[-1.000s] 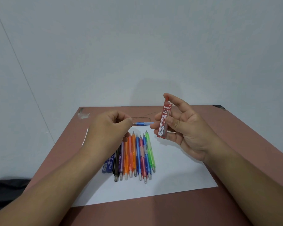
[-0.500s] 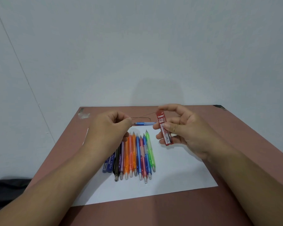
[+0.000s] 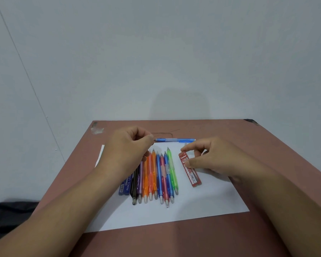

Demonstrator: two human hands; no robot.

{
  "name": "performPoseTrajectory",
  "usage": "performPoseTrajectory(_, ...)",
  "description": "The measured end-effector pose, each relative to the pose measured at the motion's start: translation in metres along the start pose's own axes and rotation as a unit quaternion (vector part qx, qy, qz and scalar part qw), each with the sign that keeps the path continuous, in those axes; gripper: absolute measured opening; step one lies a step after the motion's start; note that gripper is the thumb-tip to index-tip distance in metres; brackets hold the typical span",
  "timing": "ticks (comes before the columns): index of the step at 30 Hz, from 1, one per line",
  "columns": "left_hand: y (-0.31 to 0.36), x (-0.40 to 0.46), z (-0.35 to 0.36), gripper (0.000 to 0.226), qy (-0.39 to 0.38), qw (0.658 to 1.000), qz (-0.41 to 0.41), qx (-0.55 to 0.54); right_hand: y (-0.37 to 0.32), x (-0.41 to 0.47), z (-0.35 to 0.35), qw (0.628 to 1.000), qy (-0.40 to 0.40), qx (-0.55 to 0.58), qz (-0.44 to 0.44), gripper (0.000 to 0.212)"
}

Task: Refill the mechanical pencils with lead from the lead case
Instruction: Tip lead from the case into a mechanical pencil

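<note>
My left hand point(image 3: 126, 151) pinches the left end of a blue mechanical pencil point(image 3: 175, 140), which points level to the right over the far edge of the white paper point(image 3: 202, 201). My right hand point(image 3: 211, 158) has thumb and forefinger on a red lead case point(image 3: 190, 170) marked 2B, which lies flat on the paper to the right of the pencil row. Several coloured mechanical pencils point(image 3: 161, 175) lie side by side on the paper, tips toward the wall. My left hand hides the far ends of the leftmost ones.
A blue lead case point(image 3: 126, 184) lies at the left end of the row, partly under my left wrist. The paper rests on a brown table point(image 3: 230, 238) against a white wall. A dark cloth point(image 3: 11, 214) sits low beyond the table's left edge.
My right hand has come down from chest height with the red lead case and laid it on the paper. My left hand and the blue pencil have stayed in place.
</note>
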State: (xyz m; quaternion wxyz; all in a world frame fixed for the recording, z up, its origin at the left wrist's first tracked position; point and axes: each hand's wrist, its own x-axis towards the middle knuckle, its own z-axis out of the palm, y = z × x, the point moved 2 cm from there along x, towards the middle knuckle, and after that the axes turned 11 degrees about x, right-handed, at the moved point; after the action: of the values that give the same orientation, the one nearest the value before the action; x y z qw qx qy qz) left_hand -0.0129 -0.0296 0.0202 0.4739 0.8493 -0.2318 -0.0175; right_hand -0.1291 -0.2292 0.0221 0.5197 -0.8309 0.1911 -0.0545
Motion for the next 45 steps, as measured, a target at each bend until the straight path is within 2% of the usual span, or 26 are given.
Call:
performPoseTrajectory(3,0.000,-0.002,0.001,0.018,-0.006,1.000,0.001,0.001,0.001,0.000,0.000,0.992,-0.004,-0.128,-0.019,0.030)
performPoseTrajectory(7,0.001,-0.004,0.001,0.018,-0.010,0.999,0.008,0.032,0.003,0.000,0.000,0.981,0.080,-0.126,-0.122,0.022)
performPoseTrajectory(11,0.005,-0.008,0.004,0.019,-0.005,0.994,0.042,0.101,-0.001,-0.001,0.001,0.937,0.153,-0.179,-0.258,0.018)
performPoseTrajectory(16,0.010,-0.012,0.009,0.017,0.001,0.987,0.078,0.141,-0.004,0.002,0.012,0.907,0.160,-0.248,-0.301,0.022)
performPoseTrajectory(21,0.011,-0.013,0.011,0.019,0.007,0.983,0.094,0.161,-0.004,0.001,0.016,0.881,0.168,-0.268,-0.352,0.014)
performPoseTrajectory(29,0.012,-0.015,0.013,0.021,-0.002,0.983,0.103,0.152,-0.004,0.002,0.017,0.863,0.185,-0.282,-0.376,0.005)
performPoseTrajectory(35,0.011,-0.015,0.014,0.014,-0.010,0.989,0.092,0.116,-0.004,0.004,0.018,0.858,0.188,-0.293,-0.378,0.017)
performPoseTrajectory(37,0.011,-0.015,0.013,0.008,-0.015,0.994,0.080,0.070,-0.003,0.005,0.016,0.862,0.189,-0.289,-0.371,0.015)
performPoseTrajectory(40,0.010,-0.011,0.011,0.015,-0.013,0.997,0.066,0.037,0.002,0.007,0.008,0.882,0.193,-0.261,-0.342,0.004)
performPoseTrajectory(45,0.010,0.011,0.001,0.014,-0.029,0.991,0.054,0.123,0.003,0.008,0.002,0.890,0.210,-0.232,-0.330,0.009)
